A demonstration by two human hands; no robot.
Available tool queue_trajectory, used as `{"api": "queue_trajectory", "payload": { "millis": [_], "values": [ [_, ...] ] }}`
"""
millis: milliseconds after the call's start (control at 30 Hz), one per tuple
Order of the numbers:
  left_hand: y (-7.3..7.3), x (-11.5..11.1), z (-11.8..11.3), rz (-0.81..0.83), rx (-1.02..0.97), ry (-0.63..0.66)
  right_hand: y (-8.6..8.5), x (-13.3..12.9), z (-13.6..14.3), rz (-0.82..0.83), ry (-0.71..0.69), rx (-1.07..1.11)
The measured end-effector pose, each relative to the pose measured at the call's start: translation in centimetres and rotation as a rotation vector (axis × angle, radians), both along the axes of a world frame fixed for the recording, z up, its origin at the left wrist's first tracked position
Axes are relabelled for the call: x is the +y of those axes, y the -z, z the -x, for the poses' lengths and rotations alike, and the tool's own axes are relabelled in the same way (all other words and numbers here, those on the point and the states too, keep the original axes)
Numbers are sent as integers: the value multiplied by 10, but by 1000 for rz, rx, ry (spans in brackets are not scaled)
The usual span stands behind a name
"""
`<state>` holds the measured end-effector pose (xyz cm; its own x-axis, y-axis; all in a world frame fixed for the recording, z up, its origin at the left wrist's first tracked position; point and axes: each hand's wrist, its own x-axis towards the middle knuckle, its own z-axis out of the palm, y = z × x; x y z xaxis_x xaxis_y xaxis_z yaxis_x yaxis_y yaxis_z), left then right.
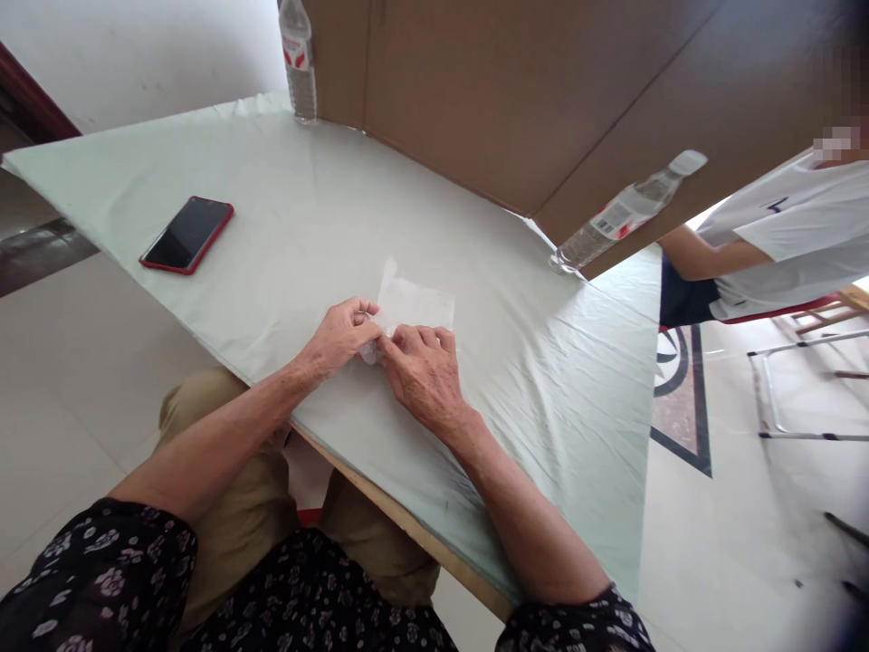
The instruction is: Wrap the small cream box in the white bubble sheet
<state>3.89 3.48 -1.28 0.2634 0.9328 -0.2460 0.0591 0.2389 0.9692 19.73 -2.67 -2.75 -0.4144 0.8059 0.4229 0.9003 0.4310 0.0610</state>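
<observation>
A translucent whitish sheet that looks like bubble wrap lies flat on the pale green cloth, close to the table's near side. Its near end is bunched into a small crumpled roll between my hands; whether anything is inside cannot be seen. My left hand pinches the left end of this roll, thumb and fingers closed. From the right, my right hand presses on the roll with thumb and curled fingers, covering part of the sheet. The thumbs of both hands almost meet over it.
A phone in a red case lies at the left. A brown cardboard panel stands across the back, with a water bottle at its left and a tilted bottle at its right. Another person in a white shirt sits at right.
</observation>
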Motion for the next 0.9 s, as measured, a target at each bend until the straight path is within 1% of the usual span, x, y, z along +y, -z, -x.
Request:
{"api": "queue_trajectory", "payload": {
  "millis": [100, 233, 333, 400, 467, 600, 667, 733, 767, 800, 900],
  "values": [
    [-1, 0, 1, -21, 1, 25, -4, -2, 0, 21, -10, -3],
    [-5, 0, 5, -43, -20, 103, -9, -4, -3, 75, -28, 53],
    [-6, 2, 10, -49, -49, 158, -11, -5, -5, 86, -49, 86],
    [-5, 2, 12, -86, 12, 194, -12, -5, -6, 93, -58, 108],
    [-4, 0, 13, -218, 133, 240, -14, -5, -7, 112, -63, 158],
    [-1, -5, 11, -625, 307, 333, -21, -4, -19, 152, -83, 354],
    [2, -8, 9, -757, 380, 370, -26, -5, -32, 116, -22, 436],
    [6, -10, 8, -836, 466, 368, -30, -9, -50, 94, 106, 508],
    [9, -10, 8, -866, 506, 353, -32, -11, -59, 130, 178, 553],
    [11, -10, 7, -895, 537, 330, -33, -14, -68, 209, 249, 602],
    [18, -9, 6, -952, 568, 293, -30, -23, -86, 545, 419, 694]
  ]
}}
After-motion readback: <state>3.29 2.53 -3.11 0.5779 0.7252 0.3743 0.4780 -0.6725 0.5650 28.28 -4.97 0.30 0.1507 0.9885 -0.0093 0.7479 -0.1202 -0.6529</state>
